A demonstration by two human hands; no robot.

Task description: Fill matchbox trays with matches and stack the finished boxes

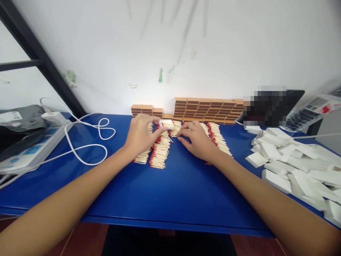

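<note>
- Stretching both bare forearms in from the front edge across the blue table (170, 199).
- Showing, on the near right and well apart from the hands, a loose heap of white boxes (295, 167).
- Showing, on the near left, a white power strip (29, 153) with a looped white cable (87, 142) trailing beside it.
- Resting the left hand (141, 137) on rows of red-tipped matches (160, 153), fingers curled in narrow, thumb and forefinger pinching the small white tray (167, 123) at its left end.
- Holding that tray just above the far end of the matches, between the two hands and in front of the brown stacks.
- Laying the right hand (198, 140) low over the matches, fingers bent and close together, tips touching sticks just beside the tray; impossible to tell whether any are pinched.
- Spreading a further row of matches (218, 137) out from under the right hand toward the right.
- Backing onto stacked brown matchboxes (207, 110) lined against the white wall (170, 46), a lower stack (146, 109) to their left.
- Ending at the far right with a calculator (311, 112).
</note>
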